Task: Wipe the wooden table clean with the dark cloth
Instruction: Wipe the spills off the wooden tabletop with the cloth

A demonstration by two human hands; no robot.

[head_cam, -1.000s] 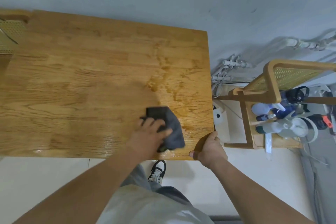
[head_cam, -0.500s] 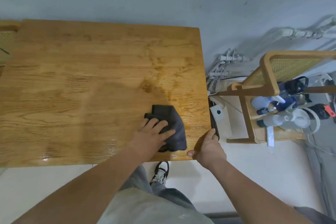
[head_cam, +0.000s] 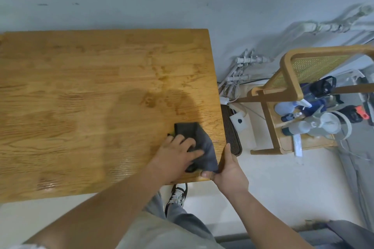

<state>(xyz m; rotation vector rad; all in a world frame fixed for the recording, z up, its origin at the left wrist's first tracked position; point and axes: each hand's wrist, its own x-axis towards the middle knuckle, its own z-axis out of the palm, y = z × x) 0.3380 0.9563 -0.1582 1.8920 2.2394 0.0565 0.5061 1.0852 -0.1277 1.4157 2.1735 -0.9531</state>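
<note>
Wooden worktop (head_cam: 81, 107) fills the left of the view, with its far edge against a grey wall.

1. Left hand (head_cam: 176, 157): my fingers (head_cam: 197, 154) lie spread apart and flat, pressing on the dark cloth (head_cam: 202, 143). They do not curl round it.
2. Dark cloth: folded, flat on the worktop at the near right corner, just inside the right edge. Its near tip reaches my right thumb; whether the two touch cannot be determined.
3. Right hand (head_cam: 228, 174): it clasps the near right corner of the worktop. The thumb lies on the near edge and the index finger runs along the right edge. The remaining fingers are hidden beneath.
4. A darker damp patch (head_cam: 149, 101) sits on the worktop beyond the cloth, towards the far edge.
5. Below the near edge, one shoe (head_cam: 178, 196) stands on the pale floor.
6. Off the right edge, a dark ribbed mat (head_cam: 230, 133) lies on the floor beside a white box (head_cam: 239, 121) and cables.
7. Further right stands a wooden chair (head_cam: 291, 79) with a cane back. Spray bottles (head_cam: 299, 127) lie on its seat.
</note>
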